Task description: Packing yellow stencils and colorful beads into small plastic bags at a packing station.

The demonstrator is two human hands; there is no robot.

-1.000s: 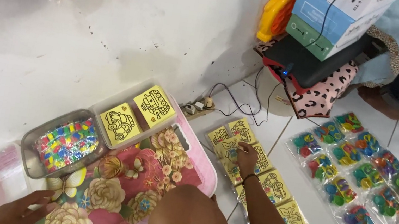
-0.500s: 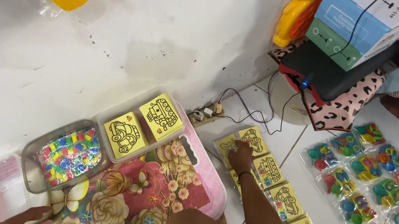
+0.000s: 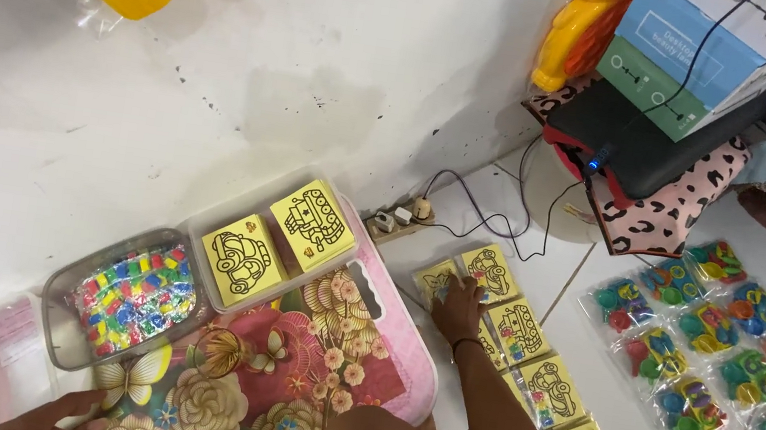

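Yellow picture cards (image 3: 524, 352) in clear sleeves lie in a row on the white floor tiles (image 3: 618, 402), running from near the wall toward the lower right. Each shows a black line drawing of a vehicle. Right hand (image 3: 458, 307) rests palm-down on the cards at the upper end of the row, fingers spread flat and pressing on them, not closed around anything. The forearm runs back toward the bottom edge of the view.

Left hand (image 3: 60, 415) sits at the bottom left edge, only partly in view, fingers resting on the edge of the floral tray lid (image 3: 267, 380). Cannot tell whether it grips or just touches.

On the floral lid: a clear tray (image 3: 270, 239) holding two more yellow cards side by side, and just beside it a clear tub (image 3: 128, 298) full of small multicoloured pieces.

Right of the card row, well apart: bags of colourful toy pieces (image 3: 724, 367) laid out in rows on the tiles.

Against the wall: a power strip (image 3: 398, 217) with black cables. Beyond it, a leopard-print cushion (image 3: 678, 204) under a black case and stacked boxes (image 3: 701, 50).
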